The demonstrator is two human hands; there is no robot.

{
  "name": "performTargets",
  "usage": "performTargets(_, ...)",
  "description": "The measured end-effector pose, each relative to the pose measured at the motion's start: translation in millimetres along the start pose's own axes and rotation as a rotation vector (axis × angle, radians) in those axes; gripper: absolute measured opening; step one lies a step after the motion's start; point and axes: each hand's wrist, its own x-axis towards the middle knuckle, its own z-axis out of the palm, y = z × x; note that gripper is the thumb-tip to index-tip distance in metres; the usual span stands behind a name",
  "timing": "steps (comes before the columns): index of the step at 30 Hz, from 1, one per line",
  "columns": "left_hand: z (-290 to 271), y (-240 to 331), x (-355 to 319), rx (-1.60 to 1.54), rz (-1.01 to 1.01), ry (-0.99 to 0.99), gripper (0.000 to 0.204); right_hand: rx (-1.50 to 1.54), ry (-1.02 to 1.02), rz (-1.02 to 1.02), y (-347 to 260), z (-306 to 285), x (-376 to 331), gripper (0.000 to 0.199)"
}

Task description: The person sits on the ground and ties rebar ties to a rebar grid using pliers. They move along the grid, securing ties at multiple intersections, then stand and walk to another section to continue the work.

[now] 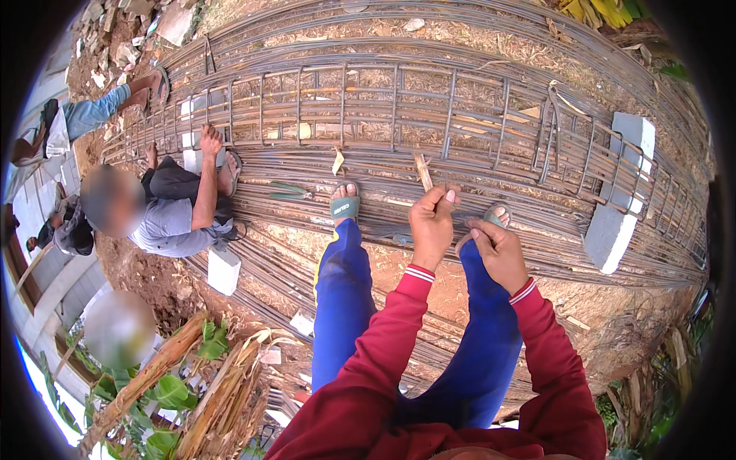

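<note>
My left hand [432, 224] is raised above the rods between my knees, thumb and fingers pinched together. Close by on its right, my right hand [500, 254] is pinched too, in front of my right knee. Whatever thin thing either hand may hold is too small to make out. Beyond them lies a long rebar cage [395, 107] of lengthwise rods tied with square stirrups. A dark pair of pincers [547, 138] rests on the cage at right. Just past my left hand, a short wooden stick [423, 172] lies across the rods.
White blocks [611, 234] [224, 270] stand under and beside the steel. A green-handled tool [290, 191] lies among loose rods [276, 165]. A co-worker [180, 222] squats at left, one hand on the cage; other people are farther left. Banana plants [172, 391] grow at lower left.
</note>
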Motion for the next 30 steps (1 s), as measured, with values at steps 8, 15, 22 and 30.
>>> performTargets(8, -103, 4, 62, 0.263, 0.172, -0.014, 0.012, -0.117, 0.084, 0.166, -48, 107, 17, 0.020)
performTargets(15, -159, 10, 144, 0.147, -0.036, -0.294, 0.017, -0.141, 0.337, 0.146, -77, 176, 62, 0.016)
performTargets(22, -179, -22, 199, 0.454, -0.053, -0.408, 0.016, -0.539, 0.278, 0.108, -51, 173, 97, 0.010)
performTargets(30, -193, -17, 253, 0.893, 0.663, -0.318, 0.016, -0.961, 0.218, -0.018, -10, 169, 162, 0.009)
